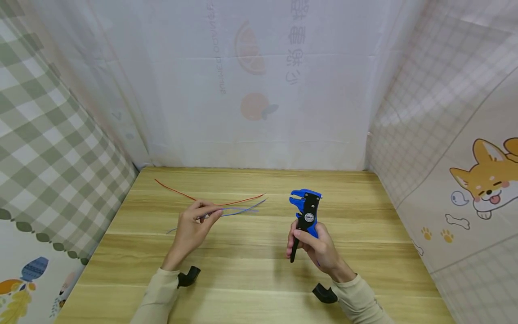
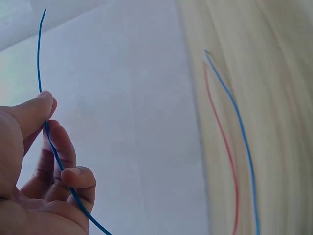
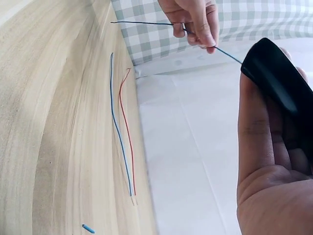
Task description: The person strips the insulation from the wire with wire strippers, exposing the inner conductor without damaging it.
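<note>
My left hand (image 1: 193, 231) pinches a thin blue wire (image 2: 38, 63) between thumb and fingertips, above the table. One end of that wire points toward the right hand; the rest trails back across the palm. My right hand (image 1: 319, 249) grips a blue and black wire stripper (image 1: 310, 211) by its handles, its notched head up and its mouth facing left. A gap separates the held wire's tip from the stripper in the head view. Beyond the left hand, a red wire (image 1: 174, 188) and a second blue wire (image 3: 116, 122) lie side by side on the table.
The wooden table (image 1: 243, 279) meets a pale cloth (image 1: 182, 126) at the back and patterned cloths at both sides. A short blue piece (image 3: 88, 228) lies on the wood. Black curved pieces (image 1: 189, 276) sit by both wrists.
</note>
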Motion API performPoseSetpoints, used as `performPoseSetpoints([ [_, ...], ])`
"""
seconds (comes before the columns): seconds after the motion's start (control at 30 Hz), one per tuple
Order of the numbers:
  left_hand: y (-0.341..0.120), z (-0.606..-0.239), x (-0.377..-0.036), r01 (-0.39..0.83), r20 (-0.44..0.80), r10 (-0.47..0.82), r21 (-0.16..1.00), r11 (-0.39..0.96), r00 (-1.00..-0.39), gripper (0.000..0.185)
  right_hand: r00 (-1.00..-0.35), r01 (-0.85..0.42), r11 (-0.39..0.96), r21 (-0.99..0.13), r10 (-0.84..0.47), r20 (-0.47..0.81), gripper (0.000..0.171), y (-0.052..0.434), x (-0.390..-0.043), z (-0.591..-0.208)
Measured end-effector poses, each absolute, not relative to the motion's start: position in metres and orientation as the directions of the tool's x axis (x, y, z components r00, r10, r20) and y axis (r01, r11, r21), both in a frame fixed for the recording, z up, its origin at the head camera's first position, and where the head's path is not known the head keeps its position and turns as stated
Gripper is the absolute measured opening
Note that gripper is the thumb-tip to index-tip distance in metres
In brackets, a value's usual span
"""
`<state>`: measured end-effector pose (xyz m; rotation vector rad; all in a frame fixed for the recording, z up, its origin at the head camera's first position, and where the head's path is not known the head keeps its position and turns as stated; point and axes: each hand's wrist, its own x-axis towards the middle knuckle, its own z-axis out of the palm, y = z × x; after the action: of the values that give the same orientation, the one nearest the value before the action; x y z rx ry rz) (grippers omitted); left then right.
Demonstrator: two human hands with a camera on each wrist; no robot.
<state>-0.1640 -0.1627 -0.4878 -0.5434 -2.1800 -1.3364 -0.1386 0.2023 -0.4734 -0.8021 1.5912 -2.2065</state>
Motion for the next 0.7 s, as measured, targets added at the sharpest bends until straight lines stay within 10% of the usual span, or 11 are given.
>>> performPoseSetpoints([
  [0.7,-0.127,-0.436,-0.158,0.583,0.598,0.036,0.763,0.278,-0.801,0.005,-0.729,-0.063,-0.406,-0.912,-0.605,0.32,0.024,0.2,-0.137,-0.457],
])
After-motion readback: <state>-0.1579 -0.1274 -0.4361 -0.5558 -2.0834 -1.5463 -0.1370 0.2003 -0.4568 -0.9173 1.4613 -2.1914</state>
